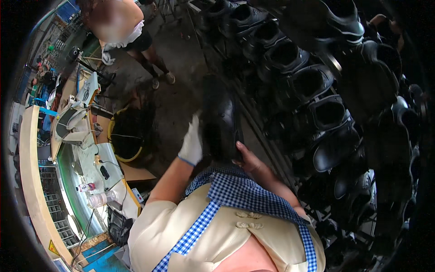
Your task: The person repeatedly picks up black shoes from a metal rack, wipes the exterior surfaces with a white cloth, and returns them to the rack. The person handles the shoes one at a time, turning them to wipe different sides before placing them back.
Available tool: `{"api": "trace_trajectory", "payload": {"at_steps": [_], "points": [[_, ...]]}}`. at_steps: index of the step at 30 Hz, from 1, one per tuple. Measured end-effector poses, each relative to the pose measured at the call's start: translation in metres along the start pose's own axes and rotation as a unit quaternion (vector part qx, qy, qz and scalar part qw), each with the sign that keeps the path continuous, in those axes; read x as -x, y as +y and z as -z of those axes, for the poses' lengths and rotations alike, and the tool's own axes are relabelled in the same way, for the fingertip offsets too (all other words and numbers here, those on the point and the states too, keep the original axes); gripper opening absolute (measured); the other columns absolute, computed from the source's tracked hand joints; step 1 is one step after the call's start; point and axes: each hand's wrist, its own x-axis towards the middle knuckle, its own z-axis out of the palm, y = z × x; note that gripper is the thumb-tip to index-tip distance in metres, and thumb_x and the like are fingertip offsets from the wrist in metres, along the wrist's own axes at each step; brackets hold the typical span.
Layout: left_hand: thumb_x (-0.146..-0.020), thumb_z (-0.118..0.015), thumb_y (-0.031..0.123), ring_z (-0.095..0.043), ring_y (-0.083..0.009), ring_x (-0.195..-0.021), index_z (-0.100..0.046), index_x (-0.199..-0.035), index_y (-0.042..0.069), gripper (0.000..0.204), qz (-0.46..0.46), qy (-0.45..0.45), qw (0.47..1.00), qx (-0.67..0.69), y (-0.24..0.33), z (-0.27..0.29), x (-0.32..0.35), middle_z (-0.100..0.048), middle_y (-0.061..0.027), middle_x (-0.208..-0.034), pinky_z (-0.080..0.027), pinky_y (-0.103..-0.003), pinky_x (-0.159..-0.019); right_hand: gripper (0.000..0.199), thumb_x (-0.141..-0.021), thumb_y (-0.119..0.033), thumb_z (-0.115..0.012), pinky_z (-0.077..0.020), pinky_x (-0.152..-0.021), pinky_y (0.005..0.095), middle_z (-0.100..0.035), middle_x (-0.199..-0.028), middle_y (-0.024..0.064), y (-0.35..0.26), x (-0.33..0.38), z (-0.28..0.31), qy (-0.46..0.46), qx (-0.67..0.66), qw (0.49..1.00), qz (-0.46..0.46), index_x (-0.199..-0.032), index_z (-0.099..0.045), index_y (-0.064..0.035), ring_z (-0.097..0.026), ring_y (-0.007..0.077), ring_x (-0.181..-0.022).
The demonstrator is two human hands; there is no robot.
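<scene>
A black shoe (221,115) is held up in front of my apron, its surface dark and partly blurred. My right hand (247,157), bare, grips the shoe's near right side, with the thumb along its edge. On the other side is my left hand (191,144) in a white glove, fingers stretched out and slightly smeared by motion. It lies close along the shoe's left side; whether it touches cannot be made out.
Racks of black shoes (312,81) fill the right side. To the left runs a workbench with a green belt (68,181), a clear plastic bottle (103,198) and cables. A yellow-rimmed dark bin (131,158) stands beside it. Another person (131,41) stands at the far left.
</scene>
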Motion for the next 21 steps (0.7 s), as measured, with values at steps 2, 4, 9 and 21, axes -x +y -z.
{"api": "trace_trajectory", "payload": {"at_steps": [2,4,9,21], "points": [[-0.094,-0.045,0.014,-0.048,-0.0251,-0.121,-0.037,-0.135,0.000,0.044,0.102,0.026,0.977,0.187,-0.009,-0.011,0.019,-0.046,-0.0135,-0.134,-0.039,-0.037,-0.102,0.053,-0.087,-0.051,-0.055,-0.0397,-0.055,0.0224,-0.059,-0.089,0.0043,-0.009,-0.015,-0.003,0.056,0.028,0.998,0.028,-0.112,-0.055,-0.0044,-0.052,0.0104,-0.068],[-0.092,-0.044,0.007,-0.050,-0.0254,-0.118,-0.038,-0.135,0.001,0.044,0.099,0.078,0.991,0.051,-0.029,0.012,0.017,-0.048,-0.0148,-0.132,-0.041,-0.036,-0.100,0.059,-0.086,-0.048,-0.058,-0.0475,-0.069,0.0267,-0.060,-0.101,0.0087,-0.014,-0.036,-0.010,0.150,0.059,0.986,0.046,-0.122,-0.049,-0.0011,-0.058,0.0150,-0.083],[-0.085,-0.041,-0.006,-0.058,-0.0282,-0.107,-0.043,-0.132,0.000,0.047,0.122,0.130,0.977,0.114,-0.011,0.073,-0.062,-0.056,-0.0167,-0.121,-0.047,-0.036,-0.092,0.077,-0.087,-0.042,-0.060,-0.0406,-0.096,0.0375,-0.053,-0.124,0.0174,-0.047,-0.075,-0.016,0.087,0.249,0.963,0.064,-0.140,-0.024,0.0015,-0.053,0.0256,-0.112],[-0.076,-0.045,0.013,-0.057,-0.0385,-0.102,-0.062,-0.108,0.005,0.037,-0.083,0.100,0.727,-0.674,0.100,0.092,-0.377,-0.062,-0.0232,-0.104,-0.045,-0.043,-0.089,0.038,-0.094,-0.020,-0.055,-0.0478,-0.083,0.0336,-0.063,-0.100,0.0115,-0.038,-0.079,0.048,0.134,0.234,0.962,0.030,-0.125,-0.048,0.0002,-0.061,0.0189,-0.100]]}}
